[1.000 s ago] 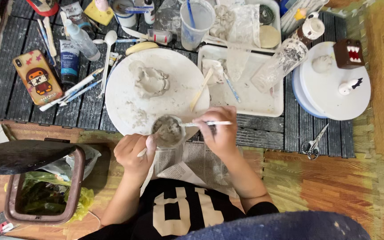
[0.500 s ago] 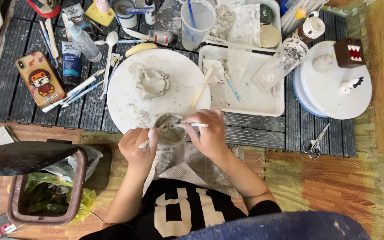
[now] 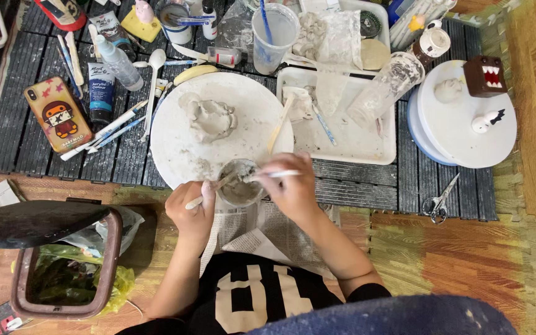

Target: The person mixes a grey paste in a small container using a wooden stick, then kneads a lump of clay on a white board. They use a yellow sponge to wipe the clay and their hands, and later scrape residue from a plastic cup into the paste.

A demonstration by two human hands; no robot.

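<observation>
1. Grey clay cup [image 3: 239, 185] sits between the 2 hands, over newspaper [image 3: 262, 232].
2. Left hand [image 3: 192, 208] clamps its side, a wooden stick [image 3: 209, 191] alongside.
3. Right hand [image 3: 291, 186] pinches a white tool [image 3: 274, 175] at its rim.
4. Just beyond: a round white board [image 3: 175, 133] bearing a clay lump [image 3: 209, 118].

Two hands were at work, the left hand [image 3: 192, 209] and the right hand [image 3: 293, 189], over one small clay cup [image 3: 239, 183]. Each hand had one thin stick: a wooden tool [image 3: 209, 191] on the left, a white stick [image 3: 275, 174] on the right. One round white board [image 3: 221, 130] carried one clay lump [image 3: 209, 118]. I counted one white tray [image 3: 342, 133], one clear plastic cup [image 3: 275, 31], one phone [image 3: 58, 115], one pair of scissors [image 3: 438, 201], one white spoon [image 3: 154, 71], one brown bin [image 3: 63, 267] and one white turntable [image 3: 463, 118] bearing two small figures.
</observation>
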